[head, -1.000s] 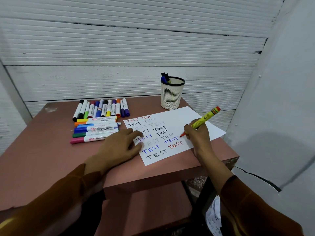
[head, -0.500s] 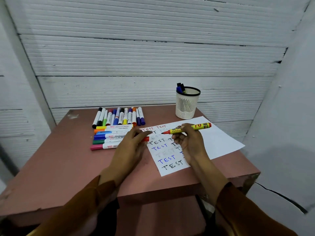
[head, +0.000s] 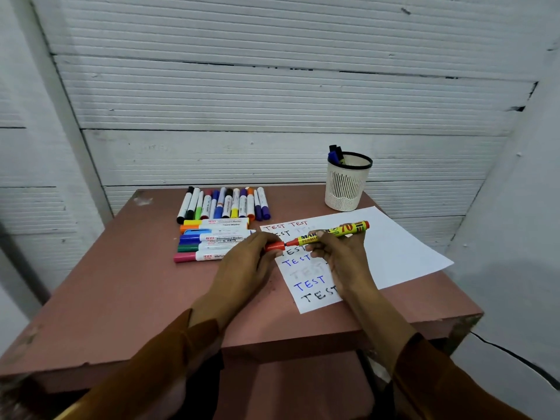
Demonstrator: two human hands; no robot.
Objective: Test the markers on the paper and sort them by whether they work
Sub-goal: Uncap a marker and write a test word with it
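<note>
bare paper point(head: 403, 253) right, marker rows point(head: 218, 225) left, cup point(head: 347, 184) behind

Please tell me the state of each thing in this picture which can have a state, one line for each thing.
yellow marker: held level over the paper, red tip meeting the cap.
red cap: pinched by the left hand, at the tip, not clearly seated.
right hand: grips the marker barrel.
paper: flat on the table, TEST written many times.
cup: upright, dark markers inside.
marker rows: lying capped on the table.
</note>
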